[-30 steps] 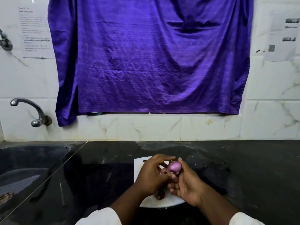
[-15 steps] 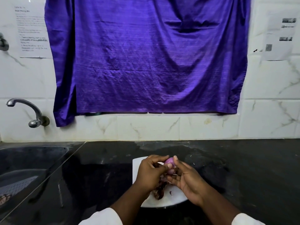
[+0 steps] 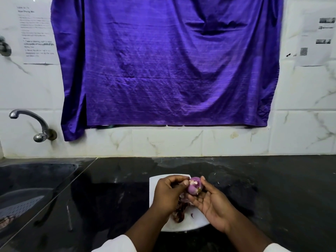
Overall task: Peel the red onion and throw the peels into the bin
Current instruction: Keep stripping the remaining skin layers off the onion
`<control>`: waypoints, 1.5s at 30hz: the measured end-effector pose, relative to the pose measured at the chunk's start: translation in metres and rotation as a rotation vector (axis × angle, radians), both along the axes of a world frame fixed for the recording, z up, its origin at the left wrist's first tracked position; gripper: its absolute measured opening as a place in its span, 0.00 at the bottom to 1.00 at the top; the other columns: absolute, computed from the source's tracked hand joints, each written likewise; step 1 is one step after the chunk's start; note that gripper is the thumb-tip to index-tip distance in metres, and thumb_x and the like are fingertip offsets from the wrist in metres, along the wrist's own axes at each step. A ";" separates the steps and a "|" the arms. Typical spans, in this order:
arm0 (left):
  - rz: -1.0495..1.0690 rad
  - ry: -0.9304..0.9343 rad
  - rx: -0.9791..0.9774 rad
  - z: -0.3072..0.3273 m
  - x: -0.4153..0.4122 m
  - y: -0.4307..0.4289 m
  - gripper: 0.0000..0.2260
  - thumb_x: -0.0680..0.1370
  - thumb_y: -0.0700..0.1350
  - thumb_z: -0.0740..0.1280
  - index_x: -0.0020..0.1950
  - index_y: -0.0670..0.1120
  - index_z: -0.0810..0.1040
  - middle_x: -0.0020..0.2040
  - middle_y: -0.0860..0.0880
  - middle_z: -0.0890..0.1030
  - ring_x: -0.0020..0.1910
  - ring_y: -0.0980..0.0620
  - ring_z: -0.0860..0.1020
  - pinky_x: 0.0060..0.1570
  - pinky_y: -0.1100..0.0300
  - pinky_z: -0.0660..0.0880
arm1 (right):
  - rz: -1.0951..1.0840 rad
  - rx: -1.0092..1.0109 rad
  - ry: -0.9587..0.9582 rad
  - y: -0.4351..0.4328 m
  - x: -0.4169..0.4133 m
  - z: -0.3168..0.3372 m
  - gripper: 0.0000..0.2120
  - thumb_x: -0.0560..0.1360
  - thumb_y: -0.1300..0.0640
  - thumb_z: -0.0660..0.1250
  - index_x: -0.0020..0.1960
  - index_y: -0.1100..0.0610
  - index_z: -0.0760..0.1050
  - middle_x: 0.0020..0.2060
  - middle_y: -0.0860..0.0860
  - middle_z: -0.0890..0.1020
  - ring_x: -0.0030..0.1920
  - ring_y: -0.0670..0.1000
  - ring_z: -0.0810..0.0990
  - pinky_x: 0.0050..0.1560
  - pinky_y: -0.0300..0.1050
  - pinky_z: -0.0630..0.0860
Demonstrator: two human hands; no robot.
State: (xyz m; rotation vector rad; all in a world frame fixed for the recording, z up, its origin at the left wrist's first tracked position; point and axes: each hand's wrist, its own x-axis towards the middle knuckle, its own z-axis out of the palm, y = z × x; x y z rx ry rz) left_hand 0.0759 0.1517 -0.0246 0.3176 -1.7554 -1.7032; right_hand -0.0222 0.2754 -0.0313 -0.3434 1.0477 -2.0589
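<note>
Fingers (image 3: 195, 198) of the right hand (image 3: 214, 202) curl up under the red onion (image 3: 194, 186) and cradle it, with the forefinger raised along its far side. The left hand (image 3: 167, 195) pinches at the onion's top: its thumb presses on the pale patch there and its other fingers are curled tight above.

The onion is held in the air just above the white plate (image 3: 154, 186), likely so that loosened skin drops onto the plate rather than the worktop (image 3: 272, 188). A heap of dark peels (image 3: 179, 214) lies on the plate under the hands. Most of the bulb shows glossy purple, with a brownish scrap at its lower right end, so the peeling looks nearly done. The peels have not been cleared away, and no bin is in view.

Both forearms come in from the bottom edge in white sleeves, and the wrists angle inward to meet over the plate. The right palm is turned up as a support. The left hand shows its back to the camera and works from above.

A sink (image 3: 36, 175) is sunk into the dark worktop to the left.
</note>
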 end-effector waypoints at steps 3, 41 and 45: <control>0.030 0.012 -0.097 -0.003 -0.001 -0.002 0.06 0.76 0.37 0.75 0.50 0.47 0.89 0.47 0.49 0.89 0.49 0.50 0.87 0.54 0.55 0.83 | -0.013 0.008 0.006 -0.001 0.000 -0.003 0.21 0.81 0.51 0.66 0.62 0.67 0.79 0.54 0.67 0.85 0.48 0.59 0.87 0.52 0.52 0.86; -0.006 -0.028 -0.831 -0.010 0.003 -0.025 0.16 0.76 0.39 0.73 0.57 0.57 0.76 0.54 0.59 0.76 0.52 0.54 0.80 0.52 0.53 0.81 | -0.104 0.218 0.478 0.000 0.002 -0.003 0.12 0.79 0.51 0.70 0.56 0.58 0.81 0.50 0.60 0.87 0.44 0.53 0.86 0.48 0.48 0.83; 0.008 -0.015 -0.765 -0.010 0.003 -0.023 0.12 0.76 0.40 0.74 0.54 0.53 0.77 0.52 0.57 0.78 0.51 0.54 0.80 0.51 0.54 0.81 | -0.102 0.194 0.497 0.002 0.001 -0.005 0.13 0.77 0.52 0.71 0.58 0.59 0.81 0.50 0.60 0.87 0.46 0.55 0.87 0.50 0.49 0.84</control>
